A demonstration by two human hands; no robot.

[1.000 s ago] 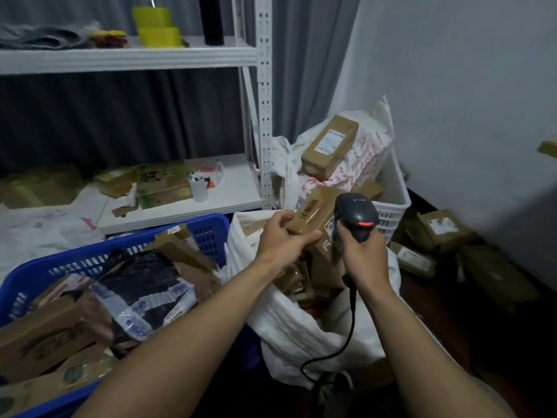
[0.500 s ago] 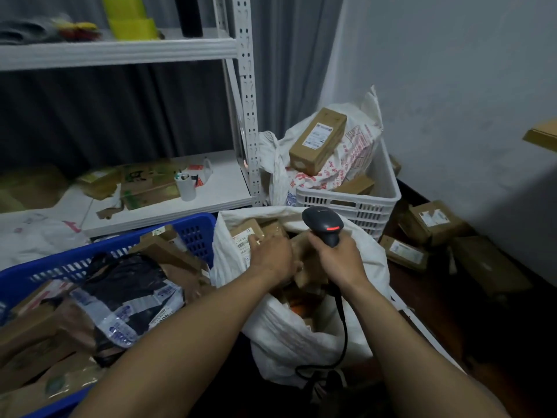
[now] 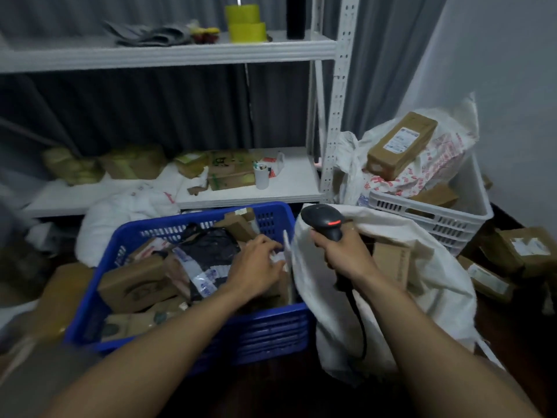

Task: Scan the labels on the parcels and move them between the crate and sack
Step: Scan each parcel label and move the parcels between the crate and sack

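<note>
Left hand (image 3: 256,267) has crossed from sack (image 3: 437,285) to crate (image 3: 265,327), fingers (image 3: 269,244) atop parcels (image 3: 208,273), grasp unclear; right hand (image 3: 342,256) grips scanner (image 3: 324,220).

White shelving (image 3: 168,57), grey curtain (image 3: 150,110)

The near blue crate (image 3: 271,327) has slotted walls and holds brown parcels (image 3: 135,282) and a black parcel (image 3: 211,245) with a white-and-blue label. Right of it are an off-white sack (image 3: 437,282) and a black scanner (image 3: 324,220) with a red strip. Far right, a white crate (image 3: 437,218) has a red-printed white bag (image 3: 437,164).
</note>
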